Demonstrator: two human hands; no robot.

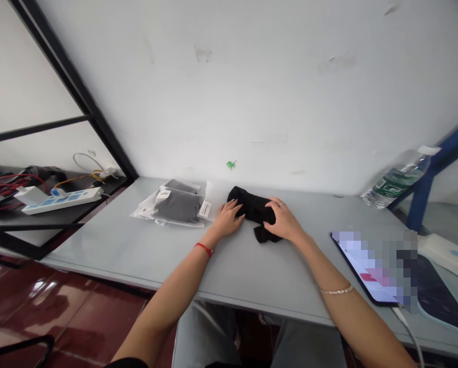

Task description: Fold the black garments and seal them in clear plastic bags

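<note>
Scanning from nine o'clock: bags [178, 207], then my left hand [227, 216], fingers spread over one end of the cloth [255, 204]. The cloth lies bunched at dial centre on the table [137, 255]; I judge it light, soft, unbreakable and floppy, best taken at both ends. My right hand [284, 220] curves over the three-o'clock end; whether it squeezes, I cannot tell. Screen [362, 268] at four o'clock.

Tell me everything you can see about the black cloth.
The black cloth looks like soft, matte fabric, bunched into an elongated bundle on the grey table, with a loose flap jutting toward the near edge. The left hand touches its left end, the right hand its right. Its unfolded shape is hidden.
</note>
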